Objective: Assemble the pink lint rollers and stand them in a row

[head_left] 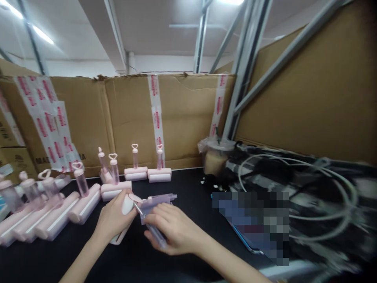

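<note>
My left hand (113, 216) is closed around a pink-and-white lint roller (120, 237), mostly covered by the fingers. In my right hand (176, 228) is a screwdriver (157, 235) with a clear handle. Its thin metal shaft points at the pink end of the held piece, close to my left fingertips; whether the tip touches is unclear. A translucent lilac part (159, 200) shows just behind my right fingers. Beyond my left hand, a finished-looking pink lint roller (116, 190) stands with its clear handle and heart-shaped loop upward.
Several similar lint rollers (85, 206) stand along the left and back of the black tabletop (203, 208). At right lie a pixelated phone (250, 228), a coiled white cable (347, 196) and dark clutter. A drink cup (216, 159) stands by the cardboard wall (185, 118).
</note>
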A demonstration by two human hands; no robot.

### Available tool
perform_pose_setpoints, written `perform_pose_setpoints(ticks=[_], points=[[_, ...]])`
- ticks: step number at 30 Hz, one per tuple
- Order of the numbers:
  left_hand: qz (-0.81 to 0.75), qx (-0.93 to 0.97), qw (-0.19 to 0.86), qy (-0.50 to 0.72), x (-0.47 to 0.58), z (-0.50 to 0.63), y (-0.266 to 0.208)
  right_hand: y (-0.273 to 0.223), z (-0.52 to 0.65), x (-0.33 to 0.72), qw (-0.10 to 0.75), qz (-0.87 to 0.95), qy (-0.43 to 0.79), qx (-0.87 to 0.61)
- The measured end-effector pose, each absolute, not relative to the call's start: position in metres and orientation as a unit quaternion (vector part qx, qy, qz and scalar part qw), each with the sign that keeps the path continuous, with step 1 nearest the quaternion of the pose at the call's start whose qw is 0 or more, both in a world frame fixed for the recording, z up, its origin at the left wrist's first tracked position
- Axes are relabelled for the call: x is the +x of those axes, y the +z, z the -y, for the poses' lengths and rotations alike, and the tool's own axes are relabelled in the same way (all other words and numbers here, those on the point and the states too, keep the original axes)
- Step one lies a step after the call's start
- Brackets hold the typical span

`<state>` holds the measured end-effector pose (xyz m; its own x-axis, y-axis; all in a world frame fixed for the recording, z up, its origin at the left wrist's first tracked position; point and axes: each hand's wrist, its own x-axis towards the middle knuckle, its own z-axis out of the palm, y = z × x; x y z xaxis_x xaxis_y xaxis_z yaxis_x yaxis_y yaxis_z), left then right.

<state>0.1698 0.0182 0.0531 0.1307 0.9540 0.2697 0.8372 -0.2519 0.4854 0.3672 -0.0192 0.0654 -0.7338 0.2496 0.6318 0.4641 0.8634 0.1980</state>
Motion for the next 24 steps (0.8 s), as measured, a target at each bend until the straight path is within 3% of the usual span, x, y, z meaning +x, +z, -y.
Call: perform_pose_setpoints(ticks=[8, 15, 20, 24], points=[[-0.560, 0.766, 0.121, 0.291, 0.161, -0.030, 0.037, 0.049, 0.016, 0.358, 0.266, 0.901, -0.277, -0.202], [-0.627, 0.727, 0.064, 0.274, 0.170, -0.022, 0.042, 0.034, 0.015, 0.344, 0.329, 0.863, -0.329, -0.197], [-0.591, 0.731, 0.034, 0.339, 0.169, -0.023, 0.042, 0.029, 0.014, 0.335, 0.352, 0.846, -0.350, -0.194], [-0.555, 0.725, 0.104, 0.394, 0.164, -0.032, 0.036, 0.024, 0.012, 0.332, 0.341, 0.850, -0.364, -0.172]])
